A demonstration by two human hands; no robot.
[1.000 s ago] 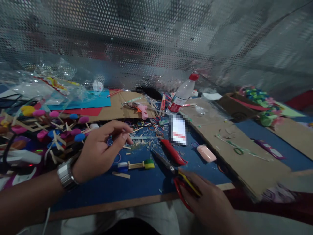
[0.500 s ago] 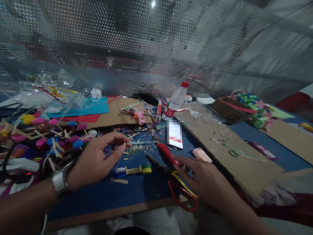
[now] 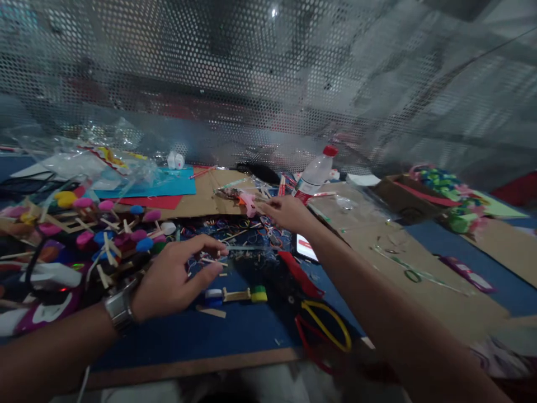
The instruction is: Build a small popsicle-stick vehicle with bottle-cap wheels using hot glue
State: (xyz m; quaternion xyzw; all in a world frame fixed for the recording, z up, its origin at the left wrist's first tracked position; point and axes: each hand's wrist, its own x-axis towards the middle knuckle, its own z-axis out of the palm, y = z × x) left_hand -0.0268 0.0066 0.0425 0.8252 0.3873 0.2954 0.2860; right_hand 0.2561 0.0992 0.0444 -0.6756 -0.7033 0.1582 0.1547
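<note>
At twelve o'clock over the blue worktop: right hand at the pink glue gun

I am viewing from afar through the head camera, taking the space between the hands as my dial. The pink glue gun is lying at twelve, by the near edge of a cardboard sheet; I am guessing the sheet is serving to keep drips off the worktop. The right hand is hovering beside the gun's handle, fingertips bunched close; I cannot tell whether they are gripping it or merely brushing it. Its forearm is crossing from four, partly hiding the phone at three.

Toward eight, the left hand is hanging with thumb and forefinger parted, holding nothing that I am seeing, presumably leaving the other arm's path free.

Near half past four, the scissors are lying with looped handles toward the wearer, which I am judging convenient for picking up. A red tool is lying just beside them. At six, a small stick piece with coloured ends is lying between the hands, probably central for easy access. At ten, bright-topped sticks are crowding together, apparently leaving the middle for working.
</note>
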